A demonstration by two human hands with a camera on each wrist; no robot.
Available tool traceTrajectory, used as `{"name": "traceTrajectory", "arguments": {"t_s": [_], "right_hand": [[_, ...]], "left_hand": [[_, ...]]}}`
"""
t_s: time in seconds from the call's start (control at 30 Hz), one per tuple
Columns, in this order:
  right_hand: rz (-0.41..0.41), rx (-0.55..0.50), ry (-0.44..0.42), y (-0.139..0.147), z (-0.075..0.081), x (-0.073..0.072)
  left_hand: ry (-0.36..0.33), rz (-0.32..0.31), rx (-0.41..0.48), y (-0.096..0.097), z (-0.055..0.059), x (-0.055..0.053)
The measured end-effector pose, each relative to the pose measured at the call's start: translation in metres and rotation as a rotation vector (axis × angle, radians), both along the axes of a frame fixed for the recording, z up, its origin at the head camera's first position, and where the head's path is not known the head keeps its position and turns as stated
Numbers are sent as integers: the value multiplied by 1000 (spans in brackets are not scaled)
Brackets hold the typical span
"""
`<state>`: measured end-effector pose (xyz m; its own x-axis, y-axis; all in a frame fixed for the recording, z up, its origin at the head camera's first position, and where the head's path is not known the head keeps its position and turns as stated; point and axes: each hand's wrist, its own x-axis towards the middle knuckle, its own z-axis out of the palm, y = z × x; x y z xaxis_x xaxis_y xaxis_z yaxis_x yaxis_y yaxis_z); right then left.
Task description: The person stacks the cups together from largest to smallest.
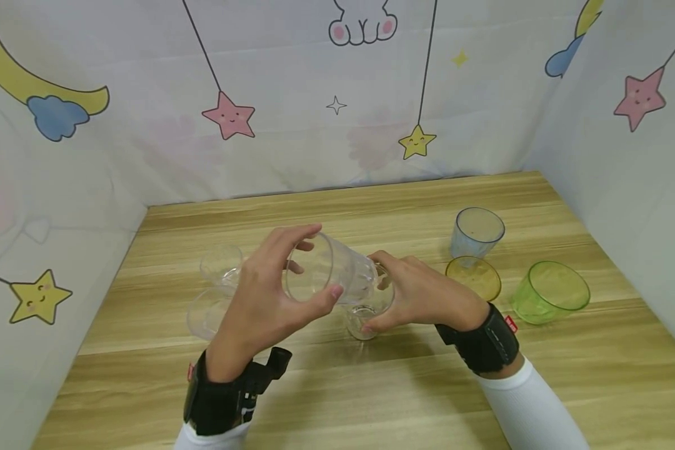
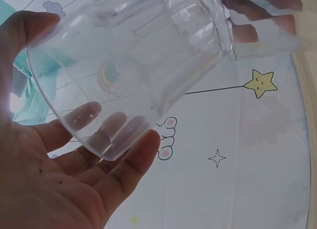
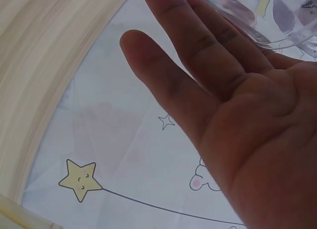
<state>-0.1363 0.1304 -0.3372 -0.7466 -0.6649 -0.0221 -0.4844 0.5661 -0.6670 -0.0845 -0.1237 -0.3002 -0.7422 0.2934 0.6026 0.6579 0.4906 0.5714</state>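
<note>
Left hand [image 1: 272, 294]: grips left end of tilted clear cup [image 1: 340, 269], above counter [image 1: 326, 394] middle. Right hand [image 1: 422, 290]: grips second clear cup [image 1: 365, 317] at right end of first. Blue cup [image 1: 469, 242]: far right; green cup [image 1: 545, 299]: nearer.

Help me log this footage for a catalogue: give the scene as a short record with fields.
Left hand: holds a clear, tapered, transparent tumbler, tilted, around its wide end
Right hand: holds a second clear, round, transparent cup by the tumbler's narrow end
Contact between both: cannot tell
Left side: two more clear, round, transparent vessels
Right side: blue transparent cup, amber transparent round vessel, green transparent cup
Surface: wood-grain tabletop
Backdrop: white, printed with stars
</note>
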Motion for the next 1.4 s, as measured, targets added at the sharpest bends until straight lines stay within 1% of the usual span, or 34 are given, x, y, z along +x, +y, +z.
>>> {"name": "traceTrajectory", "arguments": {"t_s": [0.17,0.37,0.53,0.7,0.9,1.03,1.17,1.3,1.4], "right_hand": [[7,-13,-6,0,0,0],[2,-10,5,0,-1,-1],[-8,-5,10,1,-3,-1],[2,-43,4,2,-4,-1],[21,-86,-13,1,-5,-1],[40,-95,-5,0,-5,-1],[43,-105,-11,0,-5,-2],[22,-104,-24,-1,-5,-2],[10,-87,-17,-1,-5,-2]], "left_hand": [[2,-16,-1,4,-1,0],[-33,-35,-11,9,-2,1],[-44,-39,-16,14,-3,2],[-41,-72,-18,20,-5,2],[-25,-106,-41,25,-8,1],[-22,-105,-64,27,-9,0],[-11,-92,-84,29,-12,-1],[-10,-88,-101,33,-16,-3],[-22,-90,-114,36,-18,-4]]}}
